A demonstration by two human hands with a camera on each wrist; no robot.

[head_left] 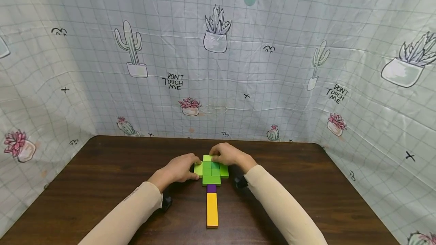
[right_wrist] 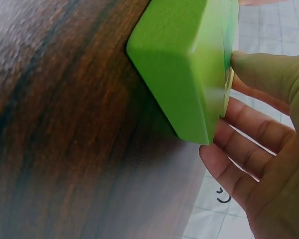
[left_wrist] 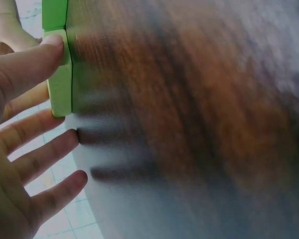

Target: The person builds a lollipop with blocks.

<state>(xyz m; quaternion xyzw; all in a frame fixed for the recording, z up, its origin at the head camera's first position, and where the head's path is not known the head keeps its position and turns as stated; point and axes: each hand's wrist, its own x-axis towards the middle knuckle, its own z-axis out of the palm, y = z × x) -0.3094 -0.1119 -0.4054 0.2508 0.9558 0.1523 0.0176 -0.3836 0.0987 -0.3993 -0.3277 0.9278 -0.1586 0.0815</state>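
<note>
Green blocks form a flower-like cluster on the table. My left hand [head_left: 177, 167] holds the light green block [head_left: 198, 170] on the left side, thumb at its near end and index finger toward its far end; the other fingers spread apart. At the far side, my right hand [head_left: 229, 154] pinches the yellow-green block [head_left: 207, 158], its thumb in front and fingers behind, partly hiding it. Between them lie a green block [head_left: 207, 168] and a teal block [head_left: 215, 167]. Another green block [head_left: 223, 171] flanks the right side, and one [head_left: 211, 180] closes the near side.
A purple block [head_left: 211, 188] touches the cluster's near side, with a long yellow-orange block [head_left: 212, 209] in line below it. The dark wooden table [head_left: 119, 169] ends at a patterned curtain [head_left: 218, 78] behind and at the sides.
</note>
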